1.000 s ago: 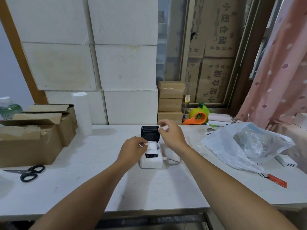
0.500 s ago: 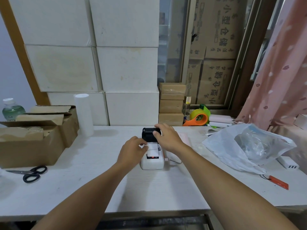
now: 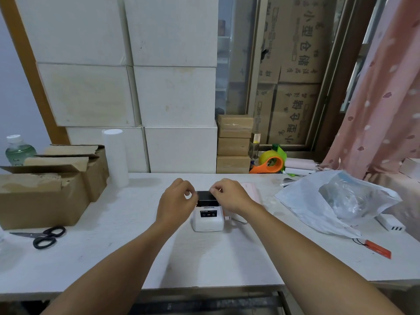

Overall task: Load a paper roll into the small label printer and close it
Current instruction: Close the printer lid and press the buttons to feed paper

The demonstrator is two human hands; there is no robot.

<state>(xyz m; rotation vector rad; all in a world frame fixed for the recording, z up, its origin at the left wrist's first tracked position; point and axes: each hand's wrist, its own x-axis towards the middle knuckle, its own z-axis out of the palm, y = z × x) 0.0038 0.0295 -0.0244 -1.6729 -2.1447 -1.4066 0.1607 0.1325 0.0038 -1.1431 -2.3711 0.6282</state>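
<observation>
Printer lid (image 3: 206, 196) now down, paper gone.

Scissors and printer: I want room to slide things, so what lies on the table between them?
Head view: only the left forearm crosses above; the table between scissors and printer is bare.

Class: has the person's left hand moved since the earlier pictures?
Yes. The left hand has shifted away from the person, from the label printer's front up to its black lid.
</observation>
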